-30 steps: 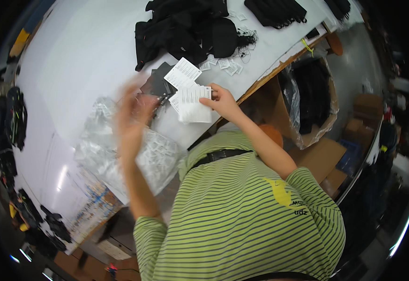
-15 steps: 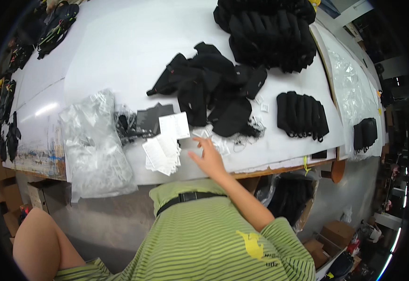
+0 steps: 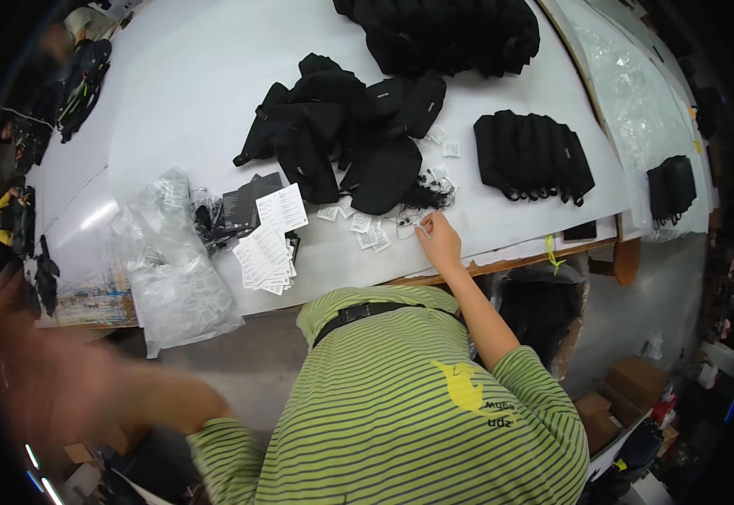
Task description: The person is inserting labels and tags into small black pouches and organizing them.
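My right hand point(image 3: 440, 241) is at the table's front edge, its fingertips pinched together on a thin string from the tangle of black hang-tag strings point(image 3: 427, 195). Small white labels point(image 3: 372, 236) lie just left of that hand. Beyond it is a loose heap of black fabric pouches point(image 3: 320, 118). My left hand point(image 3: 51, 370), smeared by motion, is off the table at the lower left, so its fingers cannot be made out. White printed cards point(image 3: 267, 252) lie fanned out left of the labels, partly over dark cards point(image 3: 245, 200).
A clear plastic bag point(image 3: 173, 269) overhangs the front edge on the left. Stacked black pouches point(image 3: 531, 158) stand at the right, with a larger pile point(image 3: 447, 38) farther back. Below the table is a plastic-lined box point(image 3: 543, 311) of black items. Black bags point(image 3: 85, 88) lie far left.
My right hand has moved right, from beside the white cards to the strings, and its spread fingers have closed. My left arm has swung, bringing its blurred hand into view. The view has shifted.
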A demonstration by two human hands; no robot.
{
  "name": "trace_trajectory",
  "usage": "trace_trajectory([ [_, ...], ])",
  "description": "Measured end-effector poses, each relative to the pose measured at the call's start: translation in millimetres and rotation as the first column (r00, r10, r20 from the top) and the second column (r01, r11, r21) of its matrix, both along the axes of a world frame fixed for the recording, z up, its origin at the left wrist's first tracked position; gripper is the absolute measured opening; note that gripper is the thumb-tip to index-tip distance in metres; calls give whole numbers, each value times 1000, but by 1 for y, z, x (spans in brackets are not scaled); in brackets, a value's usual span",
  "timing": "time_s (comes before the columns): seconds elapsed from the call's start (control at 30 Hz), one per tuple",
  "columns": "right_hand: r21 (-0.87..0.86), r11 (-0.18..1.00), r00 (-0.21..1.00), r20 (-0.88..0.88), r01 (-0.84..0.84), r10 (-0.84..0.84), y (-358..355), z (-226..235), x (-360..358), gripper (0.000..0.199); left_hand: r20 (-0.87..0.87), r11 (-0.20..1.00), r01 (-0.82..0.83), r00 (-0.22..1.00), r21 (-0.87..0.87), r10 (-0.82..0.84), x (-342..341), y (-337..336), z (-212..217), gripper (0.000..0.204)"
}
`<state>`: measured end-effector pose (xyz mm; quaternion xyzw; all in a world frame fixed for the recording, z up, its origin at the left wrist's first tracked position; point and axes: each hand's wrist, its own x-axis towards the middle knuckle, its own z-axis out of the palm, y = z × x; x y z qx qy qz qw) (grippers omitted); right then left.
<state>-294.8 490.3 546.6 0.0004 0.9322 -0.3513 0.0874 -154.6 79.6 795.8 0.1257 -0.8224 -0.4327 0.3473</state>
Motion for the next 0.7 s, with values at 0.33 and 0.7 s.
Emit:
trace_trajectory([
  [0.33,-47,992,980,-166,-119,110,2,-9,-1,16,622,918,-291,674,-271,398,-1,39,-235,68],
  [0.7,-458,885,962,-268,-83,-49,-18,99,-22,11,527,961,-227,803,-158,277,-11,48,-242,50],
])
